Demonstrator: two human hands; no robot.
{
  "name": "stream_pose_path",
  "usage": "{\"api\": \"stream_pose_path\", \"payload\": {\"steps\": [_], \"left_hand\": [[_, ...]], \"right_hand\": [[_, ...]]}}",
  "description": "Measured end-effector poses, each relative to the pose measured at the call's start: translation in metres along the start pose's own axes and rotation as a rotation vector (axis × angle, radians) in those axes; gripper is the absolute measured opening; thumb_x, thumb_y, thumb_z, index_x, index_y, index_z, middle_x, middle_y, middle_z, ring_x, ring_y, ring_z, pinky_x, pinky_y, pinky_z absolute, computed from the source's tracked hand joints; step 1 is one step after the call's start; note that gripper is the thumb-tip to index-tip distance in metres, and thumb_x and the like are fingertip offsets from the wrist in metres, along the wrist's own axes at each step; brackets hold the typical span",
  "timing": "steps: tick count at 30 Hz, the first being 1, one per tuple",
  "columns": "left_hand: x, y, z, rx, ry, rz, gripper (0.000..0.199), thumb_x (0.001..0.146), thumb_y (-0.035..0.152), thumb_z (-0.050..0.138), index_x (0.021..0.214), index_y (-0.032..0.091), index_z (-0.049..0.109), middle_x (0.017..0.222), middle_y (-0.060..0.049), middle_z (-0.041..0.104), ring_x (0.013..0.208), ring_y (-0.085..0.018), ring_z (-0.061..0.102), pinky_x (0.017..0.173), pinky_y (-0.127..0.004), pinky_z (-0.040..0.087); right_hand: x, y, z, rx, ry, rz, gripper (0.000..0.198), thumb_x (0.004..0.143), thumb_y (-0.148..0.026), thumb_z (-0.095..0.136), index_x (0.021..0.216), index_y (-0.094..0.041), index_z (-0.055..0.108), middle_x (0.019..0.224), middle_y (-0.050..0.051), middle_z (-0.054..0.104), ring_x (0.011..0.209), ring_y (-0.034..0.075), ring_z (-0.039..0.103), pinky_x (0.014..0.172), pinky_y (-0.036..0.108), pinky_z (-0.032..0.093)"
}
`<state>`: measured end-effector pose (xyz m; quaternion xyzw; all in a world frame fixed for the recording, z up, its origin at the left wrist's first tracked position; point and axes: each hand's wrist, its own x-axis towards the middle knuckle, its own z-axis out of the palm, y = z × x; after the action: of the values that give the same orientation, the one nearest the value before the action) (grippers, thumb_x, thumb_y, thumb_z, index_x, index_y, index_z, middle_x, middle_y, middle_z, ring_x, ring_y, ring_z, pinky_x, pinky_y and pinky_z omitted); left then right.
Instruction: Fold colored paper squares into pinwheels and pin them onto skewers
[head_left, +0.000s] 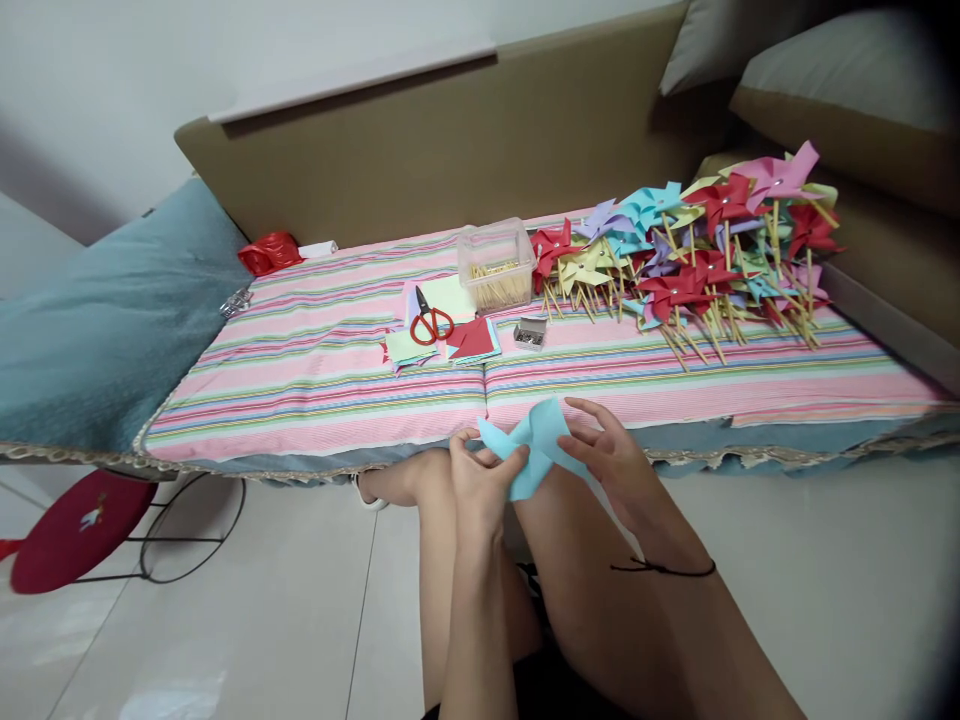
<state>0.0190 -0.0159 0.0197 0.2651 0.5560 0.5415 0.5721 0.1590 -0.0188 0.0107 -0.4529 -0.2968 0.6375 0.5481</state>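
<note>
A light-blue paper pinwheel [538, 432], partly folded, is held above my knees, with no stick on it. My left hand [480, 480] grips it from the left, thumb pressed over its middle. At its right side is my right hand [611, 465], with fingertips on a loose flap and the index finger raised. On the couch beyond lie red-handled scissors [431, 325], resting over colored paper squares [474, 340]. Close by is a small open box of metal pins [530, 334]. Behind it stands a clear plastic tub [496, 265] containing thin wooden sticks.
Many finished pinwheels [675, 290] on sticks are heaped along the right of the striped couch cover [315, 350]. A red plastic bag [271, 254] and a white roll [318, 249] lie at the back left. A red stool [86, 530] stands on the floor at left.
</note>
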Motion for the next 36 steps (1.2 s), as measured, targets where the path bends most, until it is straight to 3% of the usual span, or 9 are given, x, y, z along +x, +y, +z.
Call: {"api": "stream_pose_path", "payload": {"steps": [3, 7, 12, 18, 21, 28, 36], "left_hand": [[-0.001, -0.001, -0.005, 0.112, -0.117, -0.035, 0.063, 0.051, 0.021, 0.081, 0.092, 0.023, 0.033, 0.052, 0.007, 0.062, 0.042, -0.011, 0.054, 0.046, -0.021, 0.042], [-0.001, -0.005, -0.007, 0.153, -0.132, 0.004, 0.061, 0.051, 0.022, 0.080, 0.090, 0.024, 0.033, 0.045, 0.012, 0.053, 0.037, -0.009, 0.048, 0.041, -0.017, 0.036], [0.001, -0.006, -0.006, 0.105, -0.067, 0.037, 0.058, 0.052, 0.024, 0.079, 0.087, 0.023, 0.033, 0.045, 0.011, 0.056, 0.034, -0.006, 0.044, 0.040, -0.016, 0.036], [0.001, -0.005, 0.001, -0.004, 0.005, 0.022, 0.057, 0.050, 0.021, 0.079, 0.086, 0.023, 0.034, 0.049, 0.008, 0.061, 0.036, -0.007, 0.049, 0.041, -0.017, 0.039], [0.002, -0.007, 0.003, -0.046, 0.012, 0.004, 0.059, 0.049, 0.021, 0.080, 0.087, 0.022, 0.034, 0.052, 0.006, 0.064, 0.039, -0.009, 0.054, 0.045, -0.020, 0.045], [0.003, -0.008, 0.004, -0.049, 0.039, 0.040, 0.059, 0.049, 0.022, 0.081, 0.087, 0.022, 0.035, 0.057, 0.003, 0.067, 0.045, -0.012, 0.060, 0.051, -0.025, 0.050], [-0.002, -0.003, 0.003, -0.009, -0.017, 0.071, 0.057, 0.054, 0.022, 0.078, 0.088, 0.023, 0.033, 0.056, 0.005, 0.065, 0.042, -0.009, 0.054, 0.048, -0.020, 0.044]], "right_hand": [[0.002, -0.002, -0.003, -0.089, -0.062, -0.010, 0.080, 0.059, -0.032, 0.083, 0.126, -0.026, 0.041, 0.082, 0.000, 0.073, 0.078, 0.020, 0.067, 0.070, 0.032, 0.051], [0.002, 0.003, 0.002, -0.116, 0.002, -0.043, 0.079, 0.059, -0.033, 0.083, 0.126, -0.026, 0.041, 0.071, -0.003, 0.069, 0.065, 0.018, 0.063, 0.058, 0.029, 0.049], [0.004, 0.005, -0.002, -0.031, 0.171, -0.087, 0.051, 0.065, -0.036, 0.079, 0.108, -0.023, 0.057, 0.082, 0.002, 0.071, 0.070, 0.016, 0.064, 0.061, 0.028, 0.050], [0.004, 0.010, -0.006, -0.163, 0.216, -0.366, 0.010, 0.072, -0.026, 0.075, 0.079, -0.023, 0.068, 0.076, 0.000, 0.067, 0.074, 0.015, 0.063, 0.067, 0.027, 0.050], [-0.001, 0.010, -0.002, -0.259, 0.171, -0.459, 0.004, 0.077, -0.024, 0.070, 0.081, -0.025, 0.069, 0.081, 0.001, 0.068, 0.078, 0.016, 0.063, 0.072, 0.031, 0.051], [-0.005, 0.003, 0.003, -0.541, 0.002, -0.712, 0.018, 0.081, -0.012, 0.062, 0.085, -0.027, 0.071, 0.093, 0.003, 0.063, 0.094, 0.020, 0.060, 0.082, 0.037, 0.049], [-0.003, 0.007, 0.001, -0.573, -0.069, -0.669, 0.024, 0.079, -0.009, 0.062, 0.086, -0.030, 0.072, 0.106, 0.004, 0.055, 0.103, 0.021, 0.059, 0.083, 0.036, 0.051]]}}
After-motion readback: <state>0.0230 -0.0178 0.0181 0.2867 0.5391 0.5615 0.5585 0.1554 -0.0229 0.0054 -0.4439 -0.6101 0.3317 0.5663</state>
